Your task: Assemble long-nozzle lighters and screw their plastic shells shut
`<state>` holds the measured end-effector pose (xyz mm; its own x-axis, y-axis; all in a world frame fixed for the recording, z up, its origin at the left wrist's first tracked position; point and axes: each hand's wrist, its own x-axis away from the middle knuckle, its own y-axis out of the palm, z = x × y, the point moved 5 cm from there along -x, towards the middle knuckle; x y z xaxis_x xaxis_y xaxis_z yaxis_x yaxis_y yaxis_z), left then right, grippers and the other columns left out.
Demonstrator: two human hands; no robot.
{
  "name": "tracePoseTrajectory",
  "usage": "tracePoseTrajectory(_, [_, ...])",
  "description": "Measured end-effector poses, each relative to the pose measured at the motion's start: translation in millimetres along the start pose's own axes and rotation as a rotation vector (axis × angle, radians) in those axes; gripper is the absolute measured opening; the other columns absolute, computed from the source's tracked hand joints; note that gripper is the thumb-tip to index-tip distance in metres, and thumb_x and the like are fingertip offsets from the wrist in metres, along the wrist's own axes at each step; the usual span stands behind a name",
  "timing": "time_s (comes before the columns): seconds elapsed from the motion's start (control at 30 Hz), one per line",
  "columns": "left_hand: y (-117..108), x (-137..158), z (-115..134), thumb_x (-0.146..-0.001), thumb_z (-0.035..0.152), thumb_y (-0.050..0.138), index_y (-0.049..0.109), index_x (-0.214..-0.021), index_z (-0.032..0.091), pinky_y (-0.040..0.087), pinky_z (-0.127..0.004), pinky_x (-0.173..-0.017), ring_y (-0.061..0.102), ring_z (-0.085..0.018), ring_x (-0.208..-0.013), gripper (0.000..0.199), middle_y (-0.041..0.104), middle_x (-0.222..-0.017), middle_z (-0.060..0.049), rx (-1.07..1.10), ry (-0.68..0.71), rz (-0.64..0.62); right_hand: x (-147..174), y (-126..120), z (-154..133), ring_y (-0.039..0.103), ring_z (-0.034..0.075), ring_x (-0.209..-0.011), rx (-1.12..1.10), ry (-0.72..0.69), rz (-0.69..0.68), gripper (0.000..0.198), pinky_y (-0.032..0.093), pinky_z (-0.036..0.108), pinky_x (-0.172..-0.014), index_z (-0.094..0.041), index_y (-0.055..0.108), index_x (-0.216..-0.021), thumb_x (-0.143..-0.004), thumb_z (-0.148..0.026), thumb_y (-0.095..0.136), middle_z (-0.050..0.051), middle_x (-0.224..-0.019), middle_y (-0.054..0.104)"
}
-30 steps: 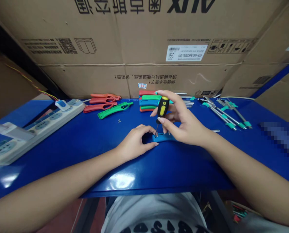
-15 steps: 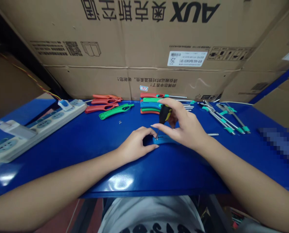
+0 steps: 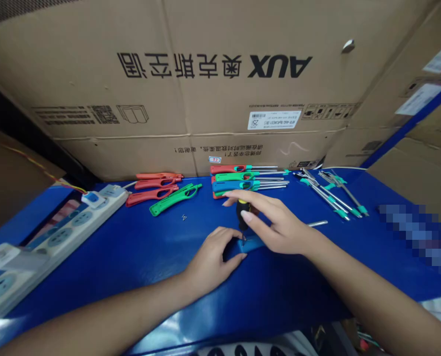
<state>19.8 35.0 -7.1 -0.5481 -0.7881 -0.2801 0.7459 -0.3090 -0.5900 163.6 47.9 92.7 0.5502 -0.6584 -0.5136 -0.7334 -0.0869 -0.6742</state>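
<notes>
My left hand (image 3: 218, 257) grips the near end of a blue gas lighter (image 3: 255, 243) between thumb and fingers, holding it flat on the table. A metal barrel (image 3: 318, 224) sticks out at its far right end. Above it, my right hand (image 3: 280, 222) is closed around the black and yellow handle of a screwdriver (image 3: 243, 215). The screwdriver stands nearly upright, its tip down at the lighter's left end between my left fingertips. My right hand hides the middle of the lighter.
Small screws (image 3: 184, 217) lie left of my hands. Behind are red and green handle shells (image 3: 172, 201) and a stack of assembled lighters (image 3: 231, 186). Metal barrels with teal parts (image 3: 335, 198) lie at right. A power strip (image 3: 68, 232) runs along the left; a cardboard box (image 3: 205, 113) stands behind.
The camera view has tilted up, so everything sits lower in the picture. My right hand has shifted its fingers on the screwdriver handle, which is now more upright. The left hand keeps its hold.
</notes>
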Motion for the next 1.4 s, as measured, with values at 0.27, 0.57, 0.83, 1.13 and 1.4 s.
tracePoseTrajectory(0.27, [2, -1, 3, -0.089, 0.020, 0.068, 0.060, -0.116, 0.024, 0.047, -0.047, -0.103, 0.061, -0.027, -0.114, 0.028, 0.069, -0.118, -0.007, -0.026, -0.019, -0.050, 9, -9, 14, 0.067, 0.017, -0.063, 0.317, -0.090, 0.305, 0.036, 0.056, 0.029, -0.059, -0.024, 0.064, -0.122, -0.090, -0.039, 0.071, 0.005, -0.087, 0.075])
tracePoseTrajectory(0.57, [6, -5, 3, -0.094, 0.021, 0.065, 0.054, -0.136, 0.023, 0.049, -0.042, -0.102, 0.061, -0.025, -0.114, 0.044, 0.069, -0.126, -0.008, 0.013, 0.067, -0.188, 19, -9, 22, 0.059, 0.013, -0.055, 0.093, 0.020, 0.377, 0.027, 0.052, 0.028, -0.051, -0.026, 0.064, -0.116, -0.091, -0.033, 0.070, 0.002, -0.083, 0.070])
tracePoseTrajectory(0.83, [4, -3, 2, -0.096, 0.025, 0.064, 0.055, -0.131, 0.017, 0.053, -0.037, -0.095, 0.061, -0.024, -0.107, 0.037, 0.069, -0.119, -0.010, 0.023, 0.087, -0.225, 10, 4, 21, 0.068, 0.014, -0.081, -0.136, 0.112, 0.126, 0.042, 0.056, 0.026, -0.066, -0.026, 0.047, -0.144, -0.103, -0.019, 0.041, 0.008, -0.118, 0.070])
tracePoseTrajectory(1.13, [4, -1, 3, -0.095, 0.025, 0.066, 0.058, -0.127, 0.018, 0.053, -0.039, -0.098, 0.062, -0.024, -0.108, 0.034, 0.070, -0.118, -0.009, -0.013, 0.160, -0.165, 7, -2, 6, 0.069, 0.013, -0.080, 0.008, -0.031, 0.100, 0.039, 0.054, 0.026, -0.066, -0.023, 0.052, -0.143, -0.106, -0.025, 0.038, 0.009, -0.119, 0.071])
tracePoseTrajectory(1.4, [3, -3, 7, -0.091, 0.022, 0.069, 0.061, -0.123, 0.016, 0.051, -0.041, -0.101, 0.064, -0.025, -0.112, 0.033, 0.071, -0.119, -0.010, -0.064, 0.187, -0.128, -3, -11, -11, 0.069, 0.016, -0.074, 0.363, -0.218, 0.144, 0.034, 0.053, 0.027, -0.070, -0.019, 0.071, -0.114, -0.094, -0.046, 0.066, 0.005, -0.091, 0.077])
